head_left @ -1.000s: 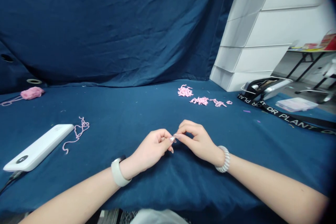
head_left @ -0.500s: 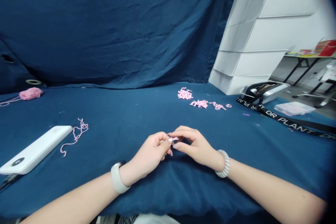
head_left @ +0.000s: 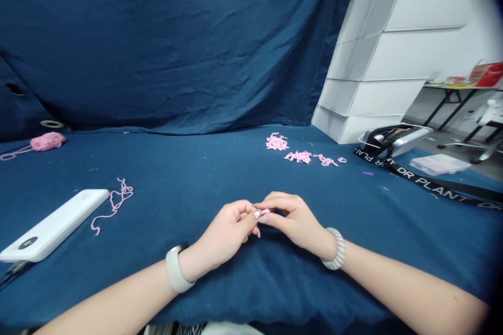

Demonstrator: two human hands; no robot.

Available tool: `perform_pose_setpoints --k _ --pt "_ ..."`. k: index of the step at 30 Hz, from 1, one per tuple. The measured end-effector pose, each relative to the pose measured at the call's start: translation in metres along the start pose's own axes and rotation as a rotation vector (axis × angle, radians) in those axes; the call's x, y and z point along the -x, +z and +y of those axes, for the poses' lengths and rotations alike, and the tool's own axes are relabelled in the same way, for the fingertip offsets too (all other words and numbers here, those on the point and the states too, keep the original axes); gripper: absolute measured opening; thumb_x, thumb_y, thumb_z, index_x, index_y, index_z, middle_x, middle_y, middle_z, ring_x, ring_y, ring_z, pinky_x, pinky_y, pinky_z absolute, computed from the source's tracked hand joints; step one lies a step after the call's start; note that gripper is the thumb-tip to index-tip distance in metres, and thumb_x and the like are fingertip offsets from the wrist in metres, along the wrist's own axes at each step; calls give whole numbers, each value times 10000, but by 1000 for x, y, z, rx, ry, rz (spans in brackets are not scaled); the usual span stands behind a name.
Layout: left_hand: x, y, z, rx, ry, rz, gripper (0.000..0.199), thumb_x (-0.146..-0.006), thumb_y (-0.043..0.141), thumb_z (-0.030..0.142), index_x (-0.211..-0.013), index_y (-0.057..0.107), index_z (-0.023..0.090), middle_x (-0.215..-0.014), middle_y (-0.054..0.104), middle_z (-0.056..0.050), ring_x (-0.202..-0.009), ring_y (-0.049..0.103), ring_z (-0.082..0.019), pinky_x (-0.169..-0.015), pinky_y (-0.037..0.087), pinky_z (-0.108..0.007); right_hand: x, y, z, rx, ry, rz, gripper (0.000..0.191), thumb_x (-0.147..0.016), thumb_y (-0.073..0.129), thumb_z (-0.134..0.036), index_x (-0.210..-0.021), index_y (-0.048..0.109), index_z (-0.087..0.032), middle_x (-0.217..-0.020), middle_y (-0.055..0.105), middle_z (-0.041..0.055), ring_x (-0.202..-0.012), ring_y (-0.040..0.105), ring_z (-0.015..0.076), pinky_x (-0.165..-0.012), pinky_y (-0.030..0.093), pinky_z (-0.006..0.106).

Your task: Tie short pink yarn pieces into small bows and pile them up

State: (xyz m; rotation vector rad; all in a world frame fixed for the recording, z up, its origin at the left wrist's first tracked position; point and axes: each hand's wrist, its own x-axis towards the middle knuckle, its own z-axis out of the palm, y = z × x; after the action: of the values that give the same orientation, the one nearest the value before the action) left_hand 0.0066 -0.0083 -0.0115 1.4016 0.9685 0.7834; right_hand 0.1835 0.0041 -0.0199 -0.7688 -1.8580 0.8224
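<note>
Near the front of the blue-covered table, my left hand [head_left: 231,227] pinches a small piece of pink yarn [head_left: 265,211] between thumb and forefinger. From the other side, my right hand [head_left: 293,217] closes its thumb and forefinger on the same bit of yarn, and the fingertips of both hands touch. Most of the yarn piece is hidden by the fingers. A loose length of pink yarn [head_left: 113,203] lies curled to the left of my hands. Beyond them sit small heaps of knotted pink yarn pieces [head_left: 298,157] and another heap [head_left: 276,141] behind.
At left lie a white power bank [head_left: 58,222] with a cable and a pink yarn ball [head_left: 47,141]. On the right are a black lettered strap [head_left: 428,182], an open pouch [head_left: 387,138], a clear plastic case [head_left: 440,164] and stacked white boxes [head_left: 377,57].
My right thumb and forefinger have closed together on the pink yarn, where a gap showed between them before. The left hand keeps its pinch.
</note>
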Motion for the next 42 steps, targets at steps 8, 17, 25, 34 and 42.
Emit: perform_pose_setpoints --k 8,17,25,34,42 --pt "0 -1 2 21 2 -25 361 -870 537 468 -768 508 123 -620 525 9 -480 343 -39 -473 256 -189 -2 1 -2 -16 16 95 165 -832 641 -258 -732 725 -158 -728 681 43 -681 621 106 -665 484 227" --pt "-8 -11 -7 -184 94 2 252 -888 521 341 -898 599 102 -728 640 -41 -535 447 -55 -517 347 -185 -7 -6 -1 -805 414 384 203 -776 705 -322 -781 583 -161 -889 644 23 -859 624 134 -808 487 266" --pt "-10 -19 -3 -425 111 38 203 -888 480 235 -922 649 128 -825 683 -41 -678 624 -107 -678 485 -228 -15 -15 -9 -1132 464 431 144 -873 550 -178 -743 495 -157 -625 528 -14 -620 539 98 -843 515 344" --pt "-3 -25 -2 -884 311 -61 201 -914 485 242 -838 664 193 -802 680 25 -739 611 -97 -721 410 -217 -14 -13 -4 -1057 496 419 189 -872 570 -198 -736 446 -155 -615 451 -28 -565 419 81 -609 431 231" --pt "1 -22 -1 -403 577 -20 113 -883 569 220 -818 627 148 -1134 643 -68 -1105 583 -158 -991 405 -277 -11 -4 3 -985 555 327 262 -735 714 -229 -744 461 -161 -577 465 -42 -545 421 82 -585 389 224"
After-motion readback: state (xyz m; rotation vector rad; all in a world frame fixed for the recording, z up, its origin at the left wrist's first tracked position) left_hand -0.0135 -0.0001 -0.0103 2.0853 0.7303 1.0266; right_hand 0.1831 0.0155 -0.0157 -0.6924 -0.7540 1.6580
